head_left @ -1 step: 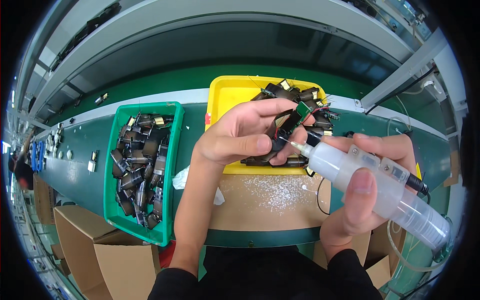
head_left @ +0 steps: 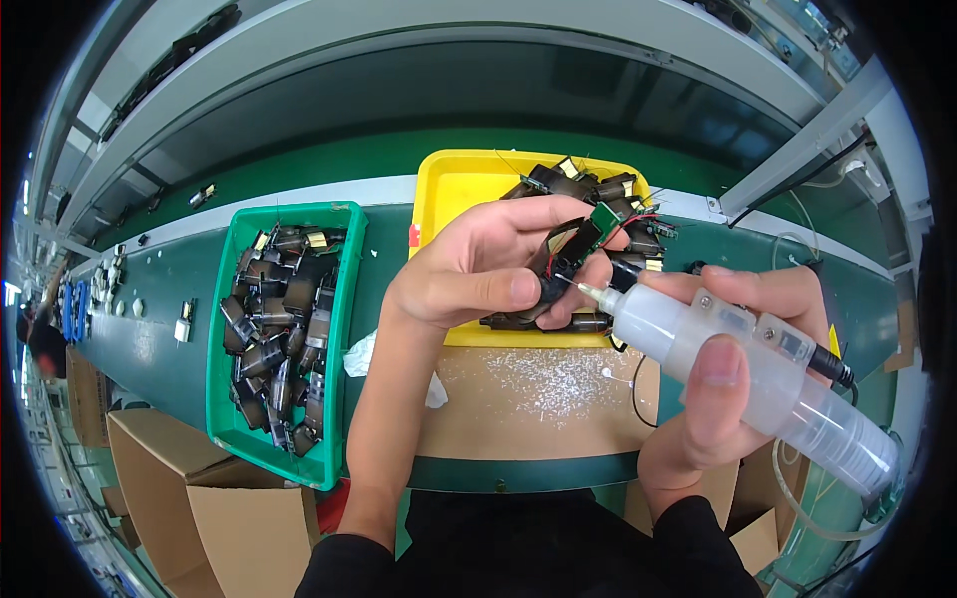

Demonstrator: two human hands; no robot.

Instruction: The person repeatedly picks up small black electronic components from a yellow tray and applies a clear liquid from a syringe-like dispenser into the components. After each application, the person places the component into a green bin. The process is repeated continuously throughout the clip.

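Note:
My left hand (head_left: 478,269) pinches a small dark electronic assembly with a green circuit board (head_left: 601,225) and thin red wires. My right hand (head_left: 733,349) is wrapped round a translucent glue-dispensing syringe (head_left: 718,359), which has a clip-on bracket and a black cable. The syringe's thin needle (head_left: 588,289) points left at the dark part by my left thumb; whether it touches cannot be made out. Behind my hands stands a yellow tray (head_left: 434,189) holding several similar dark assemblies (head_left: 568,179).
At left, a green tray (head_left: 344,329) is full of similar dark assemblies. A brown board (head_left: 478,419) with white specks lies before me, white tissue (head_left: 361,356) beside it. Open cardboard boxes (head_left: 249,523) stand below the table's left edge. A hose (head_left: 797,498) hangs at right.

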